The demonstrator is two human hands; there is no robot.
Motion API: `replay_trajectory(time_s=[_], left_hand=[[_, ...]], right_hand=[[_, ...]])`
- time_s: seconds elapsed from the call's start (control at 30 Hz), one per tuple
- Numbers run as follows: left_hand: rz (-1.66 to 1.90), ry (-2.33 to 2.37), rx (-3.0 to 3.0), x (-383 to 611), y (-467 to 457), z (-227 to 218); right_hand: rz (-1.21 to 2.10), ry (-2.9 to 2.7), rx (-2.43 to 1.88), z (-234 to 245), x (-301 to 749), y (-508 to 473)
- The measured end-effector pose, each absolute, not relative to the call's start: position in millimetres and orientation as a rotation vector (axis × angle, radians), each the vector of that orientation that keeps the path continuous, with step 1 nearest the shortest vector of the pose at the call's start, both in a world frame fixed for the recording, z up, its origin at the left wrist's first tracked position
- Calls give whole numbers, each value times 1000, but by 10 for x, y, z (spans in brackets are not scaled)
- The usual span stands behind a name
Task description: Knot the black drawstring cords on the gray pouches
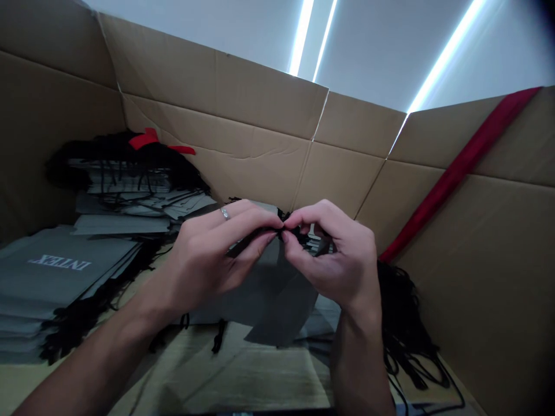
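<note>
Two pinches, frame centre: left hand [212, 245] and right hand [340, 248] grip black cord [300, 233] thumb-to-finger, presumably for fine control; grey sheet [277, 289] hangs below.

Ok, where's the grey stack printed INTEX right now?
In the head view, the INTEX stack lies on the table at far left, in front of the other grey pile, left of the left hand.

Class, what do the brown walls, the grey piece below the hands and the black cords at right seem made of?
Grey piece: perhaps fabric, matte, gently curved; paper stays possible.
Brown walls: probably cardboard, matte, with straight fold creases.
Black cords: likely textile, dull, in limp loops.
</note>
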State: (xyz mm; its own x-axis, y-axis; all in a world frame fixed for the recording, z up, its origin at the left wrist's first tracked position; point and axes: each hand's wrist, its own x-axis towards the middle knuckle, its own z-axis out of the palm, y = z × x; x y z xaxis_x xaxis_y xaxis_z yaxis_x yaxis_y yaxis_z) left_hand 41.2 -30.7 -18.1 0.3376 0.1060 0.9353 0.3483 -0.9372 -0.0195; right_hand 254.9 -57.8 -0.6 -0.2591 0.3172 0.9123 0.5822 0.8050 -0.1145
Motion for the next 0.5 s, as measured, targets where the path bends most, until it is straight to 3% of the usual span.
replay_trajectory(time_s=[0.27,0.5], left_hand=[[-1312,-320,-2307,232,-277,-261],[-1355,-438,-2364,272,-278,-272]], right_hand=[[-237,-1900,-681,-11,2560,-612],[-167,-1893,-687,-9,2550,-628]])
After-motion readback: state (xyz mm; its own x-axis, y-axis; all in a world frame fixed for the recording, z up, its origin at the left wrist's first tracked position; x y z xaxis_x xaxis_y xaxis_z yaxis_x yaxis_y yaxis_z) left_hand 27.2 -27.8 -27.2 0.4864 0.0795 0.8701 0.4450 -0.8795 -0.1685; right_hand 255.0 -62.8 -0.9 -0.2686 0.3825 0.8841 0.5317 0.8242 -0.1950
